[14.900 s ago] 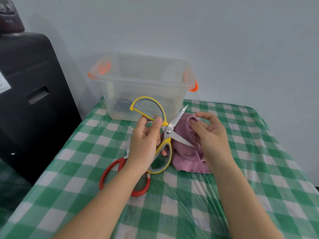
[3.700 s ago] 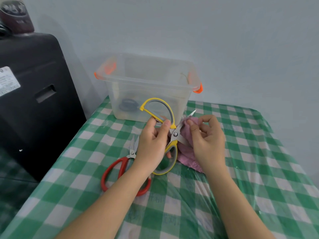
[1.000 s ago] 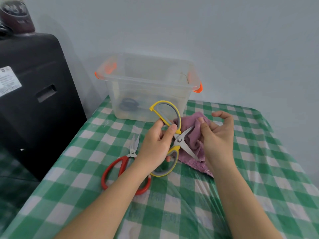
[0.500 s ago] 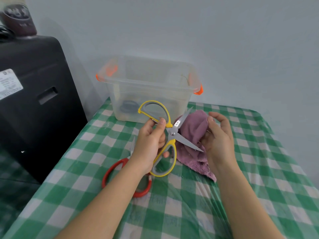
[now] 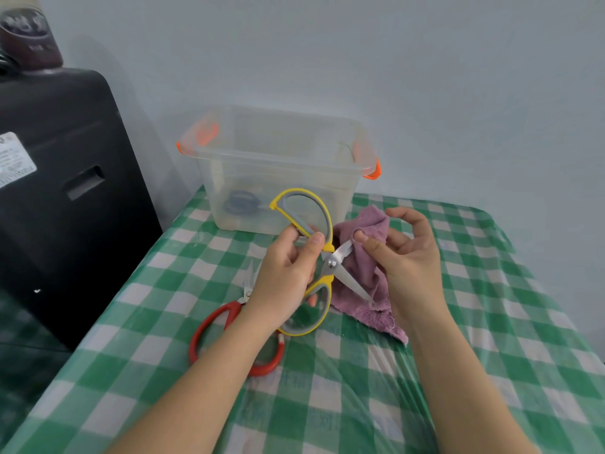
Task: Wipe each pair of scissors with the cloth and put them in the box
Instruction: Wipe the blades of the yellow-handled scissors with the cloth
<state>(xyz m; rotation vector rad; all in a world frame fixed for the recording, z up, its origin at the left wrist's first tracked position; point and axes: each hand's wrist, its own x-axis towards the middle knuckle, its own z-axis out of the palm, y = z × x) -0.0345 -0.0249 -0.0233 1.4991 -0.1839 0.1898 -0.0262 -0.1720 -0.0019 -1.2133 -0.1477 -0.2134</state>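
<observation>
My left hand (image 5: 284,273) grips the yellow-and-grey scissors (image 5: 322,257) by their handles, blades spread apart, above the table. My right hand (image 5: 406,257) pinches the purple cloth (image 5: 368,257) round the upper blade near the pivot; the cloth's lower end trails onto the tablecloth. Red-handled scissors (image 5: 216,326) lie flat on the table under my left wrist, partly hidden by it. The clear plastic box (image 5: 229,158) with orange clips stands at the back, with a dark-handled pair of scissors (image 5: 242,204) dimly visible through its wall.
A green-and-white checked tablecloth (image 5: 491,322) under clear plastic covers the table. A large black case (image 5: 65,208) stands close on the left, with a dark jar (image 5: 29,40) on top. A pale wall runs behind the box.
Over the last second my left hand turned the yellow scissors, and my right hand shifted the cloth onto the upper blade. The red scissors and box stayed put.
</observation>
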